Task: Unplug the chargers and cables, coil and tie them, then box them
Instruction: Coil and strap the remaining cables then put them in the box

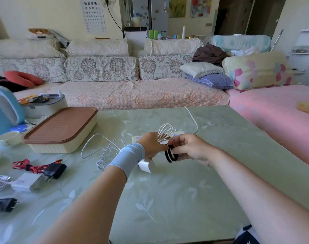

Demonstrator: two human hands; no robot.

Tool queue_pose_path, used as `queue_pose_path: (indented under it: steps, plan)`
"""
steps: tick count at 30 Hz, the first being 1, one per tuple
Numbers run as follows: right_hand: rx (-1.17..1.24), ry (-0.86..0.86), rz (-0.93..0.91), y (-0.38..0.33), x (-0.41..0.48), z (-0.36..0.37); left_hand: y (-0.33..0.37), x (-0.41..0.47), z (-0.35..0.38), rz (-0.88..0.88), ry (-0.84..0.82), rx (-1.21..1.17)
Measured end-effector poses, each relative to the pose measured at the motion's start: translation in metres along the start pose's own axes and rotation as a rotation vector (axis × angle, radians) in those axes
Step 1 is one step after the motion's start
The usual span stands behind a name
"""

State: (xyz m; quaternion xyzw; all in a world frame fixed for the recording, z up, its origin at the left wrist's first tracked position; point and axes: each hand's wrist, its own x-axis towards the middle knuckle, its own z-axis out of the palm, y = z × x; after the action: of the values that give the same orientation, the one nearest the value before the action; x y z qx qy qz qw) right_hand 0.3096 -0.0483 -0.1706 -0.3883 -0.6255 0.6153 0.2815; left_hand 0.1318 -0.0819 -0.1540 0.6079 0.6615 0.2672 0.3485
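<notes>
A long sofa [132, 93] in a pale, patterned cover is running across the room behind the worktop [167, 199], whose green surface is showing a white leaf pattern. Floral back cushions [100, 67] are leaning along the sofa, and a red neck pillow [21, 78] is lying at its left end. At its right end a white pillow [201, 68] is resting on a purple one [211, 81], beside a yellow flowered bolster [255, 69]. A pink-covered seat [273, 110] is stretching forward on the right. On the cream wall [44, 13] an eye chart [93, 13] is hanging. A grey fridge [150, 13], two paintings [177, 6] and a dark doorway [238, 14] are standing farther back. Soft daylight is filling the room.
</notes>
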Motion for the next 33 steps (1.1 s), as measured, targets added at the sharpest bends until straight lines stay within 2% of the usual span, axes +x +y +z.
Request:
queue_pose_path:
  steps: [3, 11, 17, 25, 29, 31, 33]
  plan:
    - [0.172, -0.130, -0.009, -0.005, -0.006, 0.006, -0.008, -0.007, -0.010, -0.015, 0.003, 0.003]
    - [0.273, -0.248, 0.075, -0.010, -0.004, 0.011, -0.017, -0.021, -0.024, -0.024, -0.027, -0.001]
    - [0.095, -0.171, 0.122, -0.005, 0.001, 0.011, -0.016, -0.021, -0.025, -0.046, -0.031, 0.082]
    - [-0.503, 0.043, 0.169, -0.010, 0.006, 0.022, -0.012, -0.020, -0.021, -0.013, -0.035, 0.184]
    - [-0.766, 0.082, 0.249, -0.005, 0.007, 0.027, -0.013, -0.017, -0.030, -0.044, 0.110, 0.238]
    - [-0.780, 0.047, 0.257, 0.000, 0.007, 0.025, -0.017, -0.017, -0.037, -0.062, 0.187, 0.204]
    - [-0.578, 0.007, 0.236, 0.000, 0.006, 0.024, -0.020, -0.019, -0.038, -0.083, 0.188, 0.185]
